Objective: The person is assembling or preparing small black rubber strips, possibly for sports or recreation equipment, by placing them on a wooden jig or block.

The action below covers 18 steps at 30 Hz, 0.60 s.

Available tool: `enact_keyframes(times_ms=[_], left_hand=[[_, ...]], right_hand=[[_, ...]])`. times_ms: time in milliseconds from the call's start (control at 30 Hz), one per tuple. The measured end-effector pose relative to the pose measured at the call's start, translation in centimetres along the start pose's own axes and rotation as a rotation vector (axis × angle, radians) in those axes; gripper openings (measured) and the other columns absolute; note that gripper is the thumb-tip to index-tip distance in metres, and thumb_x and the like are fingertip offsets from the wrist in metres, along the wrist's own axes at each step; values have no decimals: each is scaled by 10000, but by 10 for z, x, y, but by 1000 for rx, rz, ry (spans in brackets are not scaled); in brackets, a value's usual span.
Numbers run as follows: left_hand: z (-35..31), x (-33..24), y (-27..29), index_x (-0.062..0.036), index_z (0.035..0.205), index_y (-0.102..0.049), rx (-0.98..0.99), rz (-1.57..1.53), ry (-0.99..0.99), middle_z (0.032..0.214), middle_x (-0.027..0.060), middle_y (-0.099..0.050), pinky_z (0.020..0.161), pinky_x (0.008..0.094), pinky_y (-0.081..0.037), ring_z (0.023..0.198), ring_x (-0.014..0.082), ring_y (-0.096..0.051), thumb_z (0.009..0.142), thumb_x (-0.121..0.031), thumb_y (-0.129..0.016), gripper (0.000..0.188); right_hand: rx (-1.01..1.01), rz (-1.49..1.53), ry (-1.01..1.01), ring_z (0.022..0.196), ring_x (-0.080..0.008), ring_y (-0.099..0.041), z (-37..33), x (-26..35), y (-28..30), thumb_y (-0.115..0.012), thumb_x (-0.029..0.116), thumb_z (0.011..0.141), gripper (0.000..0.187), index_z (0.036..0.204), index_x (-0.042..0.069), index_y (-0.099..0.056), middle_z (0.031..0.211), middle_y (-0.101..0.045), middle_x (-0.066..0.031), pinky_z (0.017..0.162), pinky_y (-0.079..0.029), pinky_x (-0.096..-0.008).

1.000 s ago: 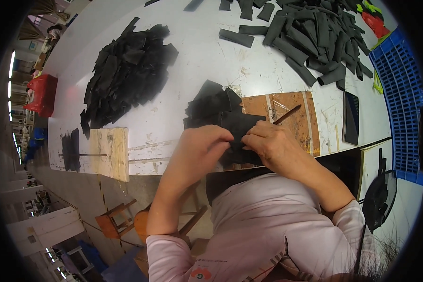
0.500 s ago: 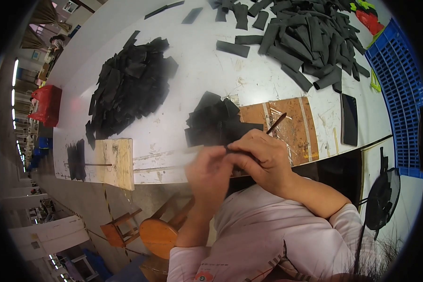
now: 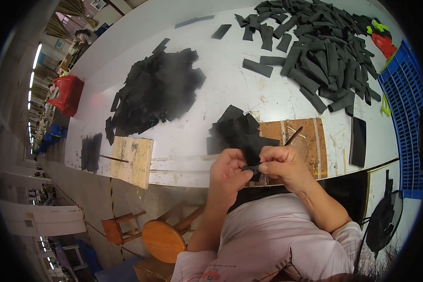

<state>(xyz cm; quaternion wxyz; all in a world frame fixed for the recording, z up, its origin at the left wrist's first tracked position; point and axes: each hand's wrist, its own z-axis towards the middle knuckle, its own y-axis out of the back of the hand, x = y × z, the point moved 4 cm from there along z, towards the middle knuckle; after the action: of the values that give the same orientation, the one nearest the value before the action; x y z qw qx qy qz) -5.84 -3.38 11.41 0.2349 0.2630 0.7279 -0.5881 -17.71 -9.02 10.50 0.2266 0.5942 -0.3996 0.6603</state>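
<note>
Close to the table's front edge, my left hand (image 3: 231, 172) and my right hand (image 3: 286, 168) pinch a small dark fabric piece (image 3: 252, 168) between thumbs and fingers. Both hands are closed on it, side by side. A slim brown stick (image 3: 294, 135) with a pointed end juts up past my right hand's knuckles; whether that hand grips it is hidden. Just beyond my fingers lies a small heap of flat black fabric pieces (image 3: 235, 129). It partly overlaps a brown board (image 3: 315, 141) with tape strips and threads on it.
A larger heap of flat black pieces (image 3: 155, 89) lies left, rolled dark tubes (image 3: 324, 61) at far right. A phone (image 3: 358, 141) and blue crate (image 3: 403, 108) stand right. A pale wooden board (image 3: 131, 160), red bag (image 3: 66, 96) and wooden stool (image 3: 163, 241) are left.
The view has shifted, so the table things sit lower and farther right. My left hand, blurred before, is steadier, and the dark fabric piece now shows between both hands.
</note>
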Motion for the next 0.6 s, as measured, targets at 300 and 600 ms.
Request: enact_keyframes(times_ms=[300, 600], left_hand=[[-2, 5, 1, 27, 1016, -452, -257, 934, -505, 862, 78, -568, 547, 176, -417, 648, 58, -514, 725, 106, -481, 303], [-19, 0, -41, 21, 1019, -493, 173, 533, -88, 881, 104, -582, 512, 154, -389, 606, 53, -499, 665, 101, -530, 365]], right_hand=[[16, 240, -167, 521, -48, -383, -5, -11, 3, -545, 129, 805, 116, 724, 62, -495, 600, -421, 35, 474, -323, -172], [102, 350, 236, 725, -98, -483, -27, 17, 16, -559, 80, 785, 79, 760, 9, -533, 923, -470, -86, 641, -400, -197]])
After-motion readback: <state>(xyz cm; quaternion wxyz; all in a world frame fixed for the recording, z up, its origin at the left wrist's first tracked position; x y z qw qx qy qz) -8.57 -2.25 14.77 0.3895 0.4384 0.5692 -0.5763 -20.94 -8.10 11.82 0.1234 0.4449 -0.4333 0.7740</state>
